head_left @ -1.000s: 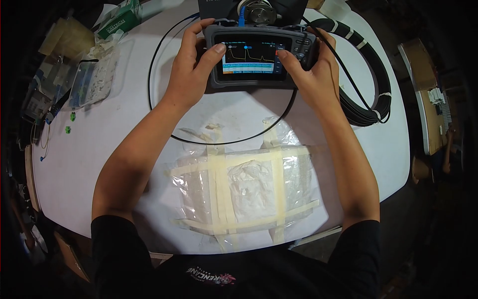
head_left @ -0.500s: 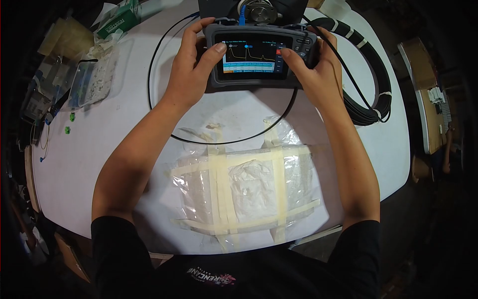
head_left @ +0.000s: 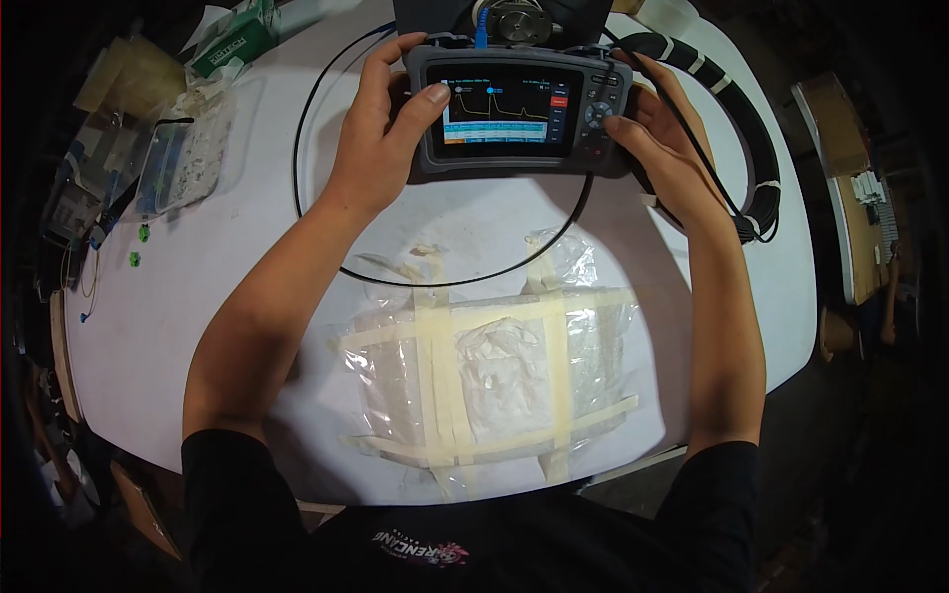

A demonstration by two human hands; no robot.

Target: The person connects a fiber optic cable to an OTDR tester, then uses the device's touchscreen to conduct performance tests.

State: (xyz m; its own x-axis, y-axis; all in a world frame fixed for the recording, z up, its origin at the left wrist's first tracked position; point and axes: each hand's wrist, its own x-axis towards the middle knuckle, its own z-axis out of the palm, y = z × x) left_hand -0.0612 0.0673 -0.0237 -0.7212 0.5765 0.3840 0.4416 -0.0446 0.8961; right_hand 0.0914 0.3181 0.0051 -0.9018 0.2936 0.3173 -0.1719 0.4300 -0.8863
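A grey handheld OTDR (head_left: 514, 107) sits tilted up at the far side of the table, its lit screen showing a trace with peaks above a table of values. My left hand (head_left: 381, 138) is closed around its left end, thumb on the front beside the screen and fingers over the top corner. At the right end, my right hand (head_left: 667, 148) grips the case, with its thumb at the edge near the round button pad; its other fingers are partly hidden behind. A blue connector (head_left: 481, 30) is plugged into the top.
A black cable (head_left: 297, 158) loops from the back down in front of the OTDR. To the right lies a coil of black cable (head_left: 761, 148). Plastic film taped down (head_left: 499, 381) covers the near table. A clear bin (head_left: 188, 163) and green box (head_left: 237, 40) stand left.
My right thumb has moved off the screen's right side, right and down to the case edge by the buttons. The right forearm shifted slightly right; my left hand stayed put.
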